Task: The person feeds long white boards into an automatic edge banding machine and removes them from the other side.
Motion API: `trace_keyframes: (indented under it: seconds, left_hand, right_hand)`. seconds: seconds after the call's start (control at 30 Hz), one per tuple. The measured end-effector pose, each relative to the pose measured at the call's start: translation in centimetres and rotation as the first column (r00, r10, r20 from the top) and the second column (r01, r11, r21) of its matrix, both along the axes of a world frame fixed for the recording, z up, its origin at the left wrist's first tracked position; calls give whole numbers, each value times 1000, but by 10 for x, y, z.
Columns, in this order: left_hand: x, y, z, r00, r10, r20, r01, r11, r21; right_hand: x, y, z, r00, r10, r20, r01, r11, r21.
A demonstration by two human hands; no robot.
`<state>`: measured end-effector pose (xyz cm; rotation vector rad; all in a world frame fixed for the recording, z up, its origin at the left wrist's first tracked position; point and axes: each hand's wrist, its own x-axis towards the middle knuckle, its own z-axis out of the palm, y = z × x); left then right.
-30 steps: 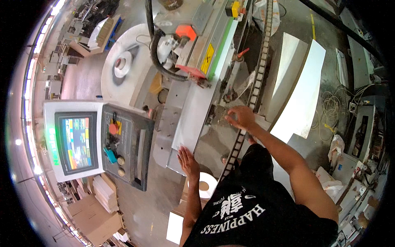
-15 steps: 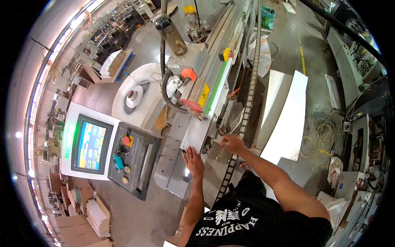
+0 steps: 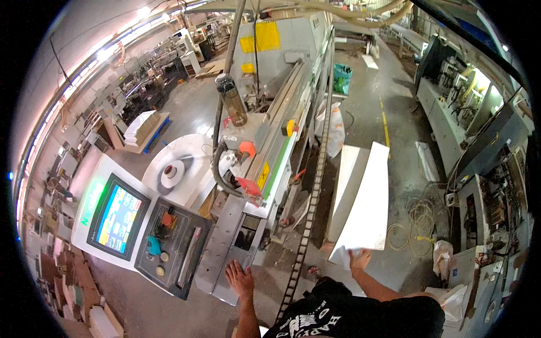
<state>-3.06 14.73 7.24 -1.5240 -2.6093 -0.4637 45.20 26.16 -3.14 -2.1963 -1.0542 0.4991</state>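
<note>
My left hand [image 3: 240, 280] lies flat on the grey metal bed [image 3: 217, 270] at the near end of a long machine, fingers spread and holding nothing. Just beyond its fingertips, a dark rectangular opening [image 3: 246, 232] shows in the bed. Off to the right, my right hand [image 3: 359, 259] is closed at the near end of a long white panel [image 3: 365, 197]; some of its fingers are hard to make out. This panel rests on a stack of similar pale boards [image 3: 345, 186].
Left of the bed stands a control console [image 3: 169, 242] with a lit screen [image 3: 119, 217]. A bottle [image 3: 231, 101] stands on the machine. A black chain-like track [image 3: 307, 225] runs between machine and panels. Coiled hose [image 3: 420, 219] lies on the floor at right.
My right hand has moved from beside the machine bed to the white panel at right. A pale strip ahead of my left hand no longer shows; the dark opening is visible. The view has shifted.
</note>
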Motion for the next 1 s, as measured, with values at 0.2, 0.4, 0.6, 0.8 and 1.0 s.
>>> trace_keyframes:
  seconds: [0.2,0.4,0.6,0.8,1.0]
  left_hand:
    - [-2,-6,3,1000,14,-19,-14,1000,12]
    - [-12,-19,9,998,47,-41,-47,999,-5]
    - [1,-5,14,1000,13,18,-14,999,36]
    - [-11,-17,13,994,-10,106,7,999,31]
    - [-26,-30,-15,955,-61,289,17,988,153]
  right_hand:
    - [-31,-8,14,943,-184,-279,104,955,-278]
    - [-26,-6,18,856,-41,-515,-54,984,-168]
    - [55,3,-53,869,-26,-495,-82,977,-196]
    - [58,6,13,666,-306,-680,-45,894,-446]
    - [10,2,85,278,-94,-956,-416,885,-208]
